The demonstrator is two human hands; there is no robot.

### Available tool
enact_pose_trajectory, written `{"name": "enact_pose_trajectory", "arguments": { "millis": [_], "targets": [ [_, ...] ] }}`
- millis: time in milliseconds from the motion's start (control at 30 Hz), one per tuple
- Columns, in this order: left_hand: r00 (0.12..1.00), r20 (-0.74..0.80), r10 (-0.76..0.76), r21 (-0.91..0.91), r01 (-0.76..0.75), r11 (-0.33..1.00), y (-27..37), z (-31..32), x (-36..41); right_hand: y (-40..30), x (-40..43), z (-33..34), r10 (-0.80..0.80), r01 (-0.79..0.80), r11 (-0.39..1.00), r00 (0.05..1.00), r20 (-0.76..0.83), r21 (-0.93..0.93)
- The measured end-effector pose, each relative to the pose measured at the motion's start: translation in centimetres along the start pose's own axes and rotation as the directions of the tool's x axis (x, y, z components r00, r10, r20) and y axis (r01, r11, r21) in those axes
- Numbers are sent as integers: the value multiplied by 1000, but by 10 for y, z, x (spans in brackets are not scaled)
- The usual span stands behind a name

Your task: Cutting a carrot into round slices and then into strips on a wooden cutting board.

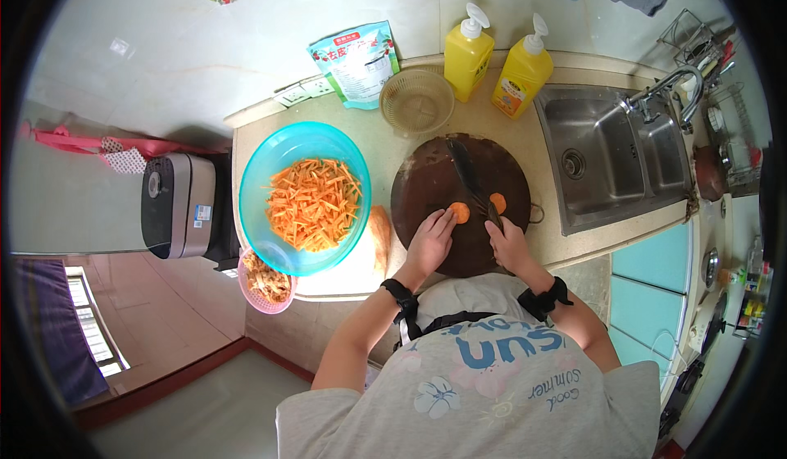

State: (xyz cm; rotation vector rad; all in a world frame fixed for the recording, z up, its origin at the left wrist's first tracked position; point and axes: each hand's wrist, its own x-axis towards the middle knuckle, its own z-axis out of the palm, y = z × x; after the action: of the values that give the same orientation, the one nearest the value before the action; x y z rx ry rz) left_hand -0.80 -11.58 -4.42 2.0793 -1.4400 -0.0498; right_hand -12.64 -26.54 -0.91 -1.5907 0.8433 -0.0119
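A round dark wooden cutting board (pixel 424 164) lies on the counter before me. My left hand (pixel 430 242) rests on it, fingertips pressed against a cut carrot piece (pixel 460 213) whose round orange face points to the right. In my right hand (pixel 508 245) is the handle of a kitchen knife (pixel 465 167), its dark blade slanting away to the upper left. Just right of the knife lies a carrot slice (pixel 497 202), apart from the held piece. Left of the board, a turquoise plastic basin (pixel 253 194) holds a heap of carrot strips (pixel 313 204).
A whole carrot (pixel 380 241) lies between basin and board. A pink basket (pixel 261 302) of scraps sits at the counter's front edge. Behind stand a plastic strainer basket (pixel 418 99), a pouch (pixel 359 65) and two yellow pump bottles (pixel 468 59). A steel double sink (pixel 590 145) is at right.
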Motion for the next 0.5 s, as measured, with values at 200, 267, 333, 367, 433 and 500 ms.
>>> {"name": "enact_pose_trajectory", "arguments": {
  "millis": [200,267,333,367,433,500],
  "targets": [
    [1000,-6,10,1,-10,1000,0,-1,0,-7,-10,-1,-11,9,999,999,52,47],
    [1000,-13,11,2,-11,1000,0,-1,0,-10,-11,-1,17,-21,998,998,58,65],
    [1000,-10,5,-4,-5,1000,0,-1,0,-11,-11,0,45,-50,995,997,67,82],
    [1000,-6,-1,-11,1,1000,0,-2,0,-10,-10,1,47,-54,995,996,79,82],
    [1000,-5,-3,-8,3,1000,-1,0,-1,-9,-10,2,49,-56,995,995,90,81],
    [1000,-5,-3,-7,3,1000,-2,2,-2,-6,-10,3,58,-69,993,993,105,101]
  ]
}}
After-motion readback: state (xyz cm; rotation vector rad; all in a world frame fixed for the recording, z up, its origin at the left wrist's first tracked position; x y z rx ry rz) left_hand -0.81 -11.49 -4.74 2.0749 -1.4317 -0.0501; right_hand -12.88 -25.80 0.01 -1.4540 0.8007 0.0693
